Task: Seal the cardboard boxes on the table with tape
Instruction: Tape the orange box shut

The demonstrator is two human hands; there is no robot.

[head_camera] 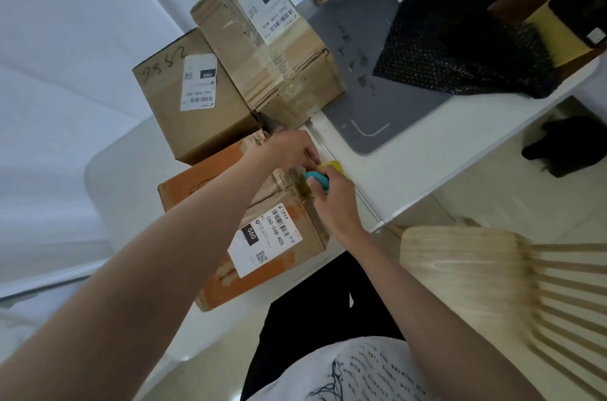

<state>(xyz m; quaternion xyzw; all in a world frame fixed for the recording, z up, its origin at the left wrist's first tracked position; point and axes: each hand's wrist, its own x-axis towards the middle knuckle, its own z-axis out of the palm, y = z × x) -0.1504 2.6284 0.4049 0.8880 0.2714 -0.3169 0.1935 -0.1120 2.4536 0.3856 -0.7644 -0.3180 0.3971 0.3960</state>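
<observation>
An orange-and-brown cardboard box (pixel 262 246) with a white shipping label lies on the white table (pixel 410 164) right in front of me. My right hand (pixel 331 200) grips a teal tape dispenser (pixel 316 178) with a yellowish tape roll (pixel 331 166) at the box's far right edge. My left hand (pixel 289 149) rests on the far end of the box top, its fingers curled at the edge next to the dispenser. What the left fingers pinch is hidden.
Two more labelled cardboard boxes (pixel 197 95) (pixel 269 39) stand behind the near one. A grey mat (pixel 377 88) carries a black bubble-wrap bag (pixel 460 49) and small packages. A wooden slatted chair (pixel 492 285) stands at the right.
</observation>
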